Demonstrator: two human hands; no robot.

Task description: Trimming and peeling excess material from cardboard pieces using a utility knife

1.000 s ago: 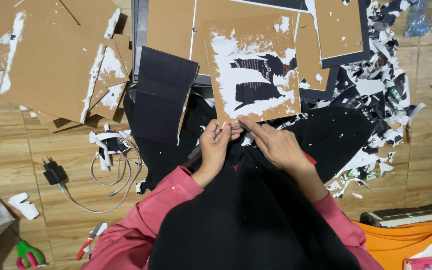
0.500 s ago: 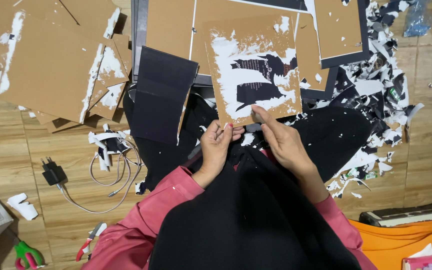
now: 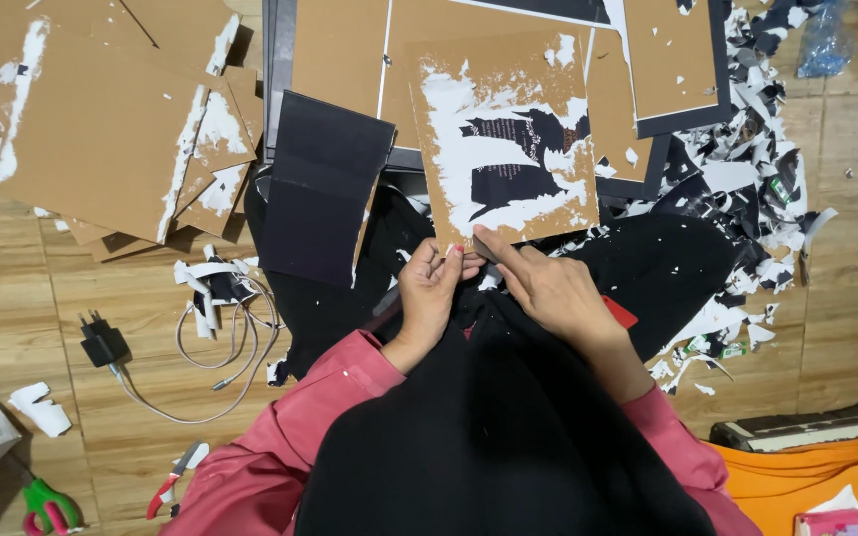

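Head view: I am watching the left hand [image 3: 431, 295] pinching the near edge of a brown cardboard panel [image 3: 504, 139] with torn white and black paper, lying centre, just beyond the lap. The right hand [image 3: 548, 290], fingers curled, is pressing its forefinger on that edge. A charger cable [image 3: 213, 342] is lying at left.

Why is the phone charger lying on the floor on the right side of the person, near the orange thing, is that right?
Not quite. The head view shows the black charger with its white cable on the wooden floor at the person's left, beyond the pink sleeve. The orange thing is at the right.
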